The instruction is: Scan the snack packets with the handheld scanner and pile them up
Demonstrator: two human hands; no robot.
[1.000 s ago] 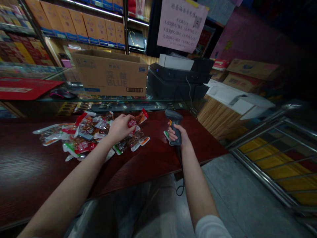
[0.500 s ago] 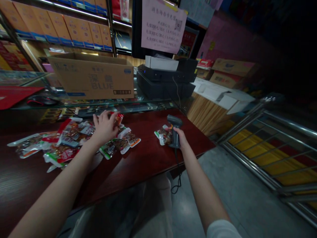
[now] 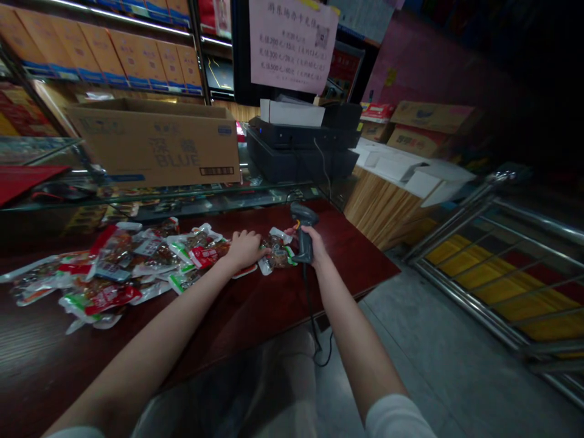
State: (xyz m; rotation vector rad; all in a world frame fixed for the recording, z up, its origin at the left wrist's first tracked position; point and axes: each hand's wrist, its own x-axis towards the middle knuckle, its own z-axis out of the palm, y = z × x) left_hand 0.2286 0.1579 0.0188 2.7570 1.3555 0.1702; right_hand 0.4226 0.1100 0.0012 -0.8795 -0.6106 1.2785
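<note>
Though dim, clear packet [image 3: 279, 257] apparently against the left grip [image 3: 246, 248].

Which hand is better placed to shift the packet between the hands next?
Probably the left hand: it is right at that packet, whereas the right hand is wrapped around the barcode scanner, so less free to grasp.

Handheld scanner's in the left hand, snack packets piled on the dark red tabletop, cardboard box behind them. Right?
Wrong hand: the head view shows the handheld scanner in the right hand. The snack packets are piled on the dark red tabletop, cardboard box behind them.
</note>
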